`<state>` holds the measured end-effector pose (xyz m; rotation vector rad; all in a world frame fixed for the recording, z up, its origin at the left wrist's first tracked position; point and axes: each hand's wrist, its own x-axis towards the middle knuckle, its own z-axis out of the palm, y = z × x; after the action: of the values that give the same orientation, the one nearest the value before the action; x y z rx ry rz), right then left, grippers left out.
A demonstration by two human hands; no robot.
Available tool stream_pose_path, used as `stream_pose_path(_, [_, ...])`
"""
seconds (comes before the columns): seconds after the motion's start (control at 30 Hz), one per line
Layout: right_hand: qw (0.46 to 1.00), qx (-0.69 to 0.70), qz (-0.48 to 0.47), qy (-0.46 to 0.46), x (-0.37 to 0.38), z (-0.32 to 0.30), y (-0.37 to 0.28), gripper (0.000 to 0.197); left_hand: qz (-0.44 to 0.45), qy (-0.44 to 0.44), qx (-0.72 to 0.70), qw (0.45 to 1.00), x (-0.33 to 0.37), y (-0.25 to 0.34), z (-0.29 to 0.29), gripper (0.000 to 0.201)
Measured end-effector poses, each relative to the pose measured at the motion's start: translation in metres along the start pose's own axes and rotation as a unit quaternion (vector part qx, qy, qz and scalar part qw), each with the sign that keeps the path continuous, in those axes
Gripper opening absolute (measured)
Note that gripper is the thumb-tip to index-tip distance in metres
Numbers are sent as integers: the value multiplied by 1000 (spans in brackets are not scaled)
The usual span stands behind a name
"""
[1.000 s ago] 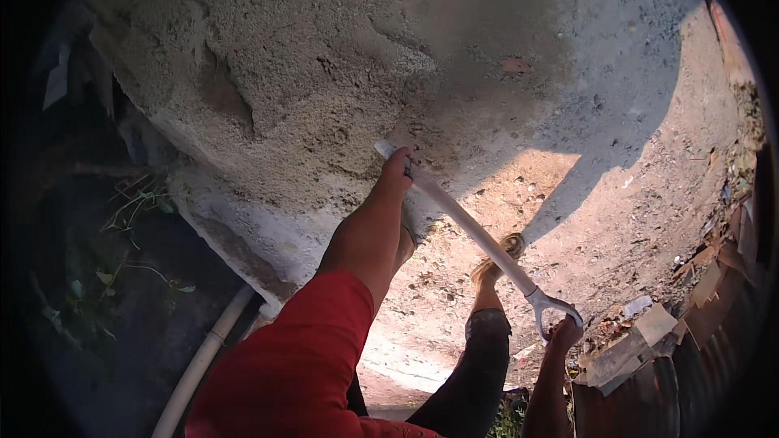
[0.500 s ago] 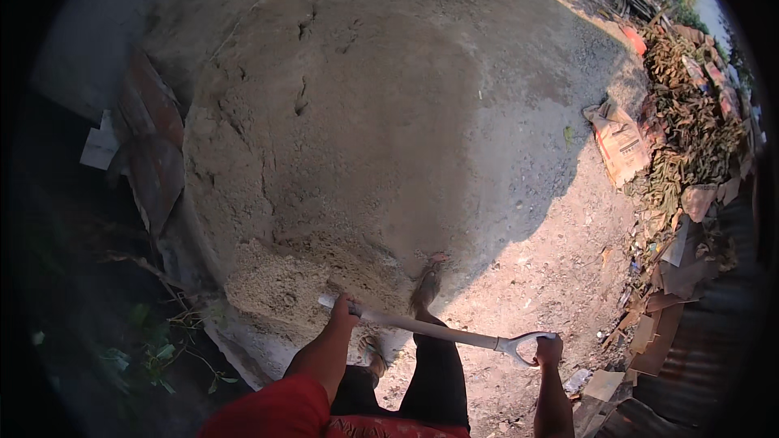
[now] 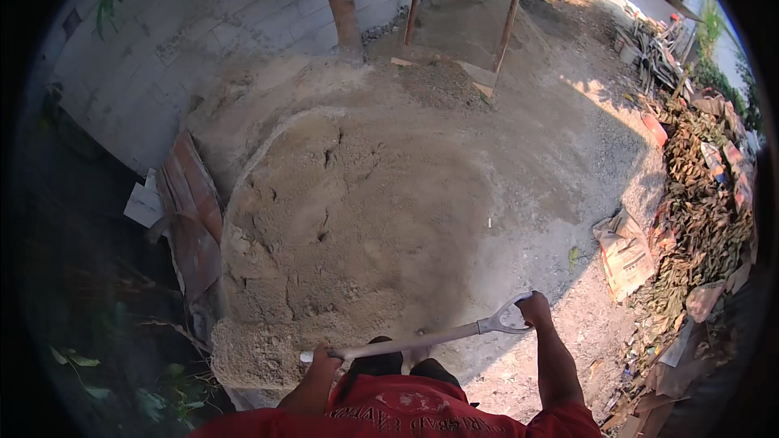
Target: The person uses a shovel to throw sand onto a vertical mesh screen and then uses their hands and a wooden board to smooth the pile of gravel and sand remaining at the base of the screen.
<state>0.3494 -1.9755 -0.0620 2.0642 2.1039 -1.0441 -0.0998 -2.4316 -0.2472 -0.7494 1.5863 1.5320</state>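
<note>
A shovel (image 3: 422, 340) with a pale shaft and a D-shaped handle lies crosswise in front of my body. My right hand (image 3: 535, 310) is closed round the D-shaped handle, which is a little higher in the picture than the other end. Near the whitish left end of the shaft, my left hand (image 3: 326, 356) is wrapped round it. I cannot make out the blade. Below the shovel and ahead of me spreads a broad, low bed of grey-brown sandy mix (image 3: 381, 219), with cracks and dents in its left part. Its near left edge is rougher and heaped.
A block wall (image 3: 276, 8) and a tree trunk (image 3: 339, 4) stand at the back. Thin poles rise by a sand pile (image 3: 462, 20). Dry leaves (image 3: 706, 211) and a torn paper sack (image 3: 625, 255) lie right. Rusty sheet metal (image 3: 191, 211) borders the left.
The view has tipped up, bringing the wall, trunk, poles and sand pile into sight. My right hand has risen with the handle; my left hand sits lower in the picture. Both still grip the shovel.
</note>
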Motion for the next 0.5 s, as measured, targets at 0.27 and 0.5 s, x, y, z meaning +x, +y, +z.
stream_pose_path(0.27, [959,-147,-237,-41,246,-83,-206,13,-146,14,-325,934,71,110,199,9])
stream_pose_path(0.5, [991,-39,-123,-39,372,-102,-451,28,-97,18,-321,942,161,229,302,14])
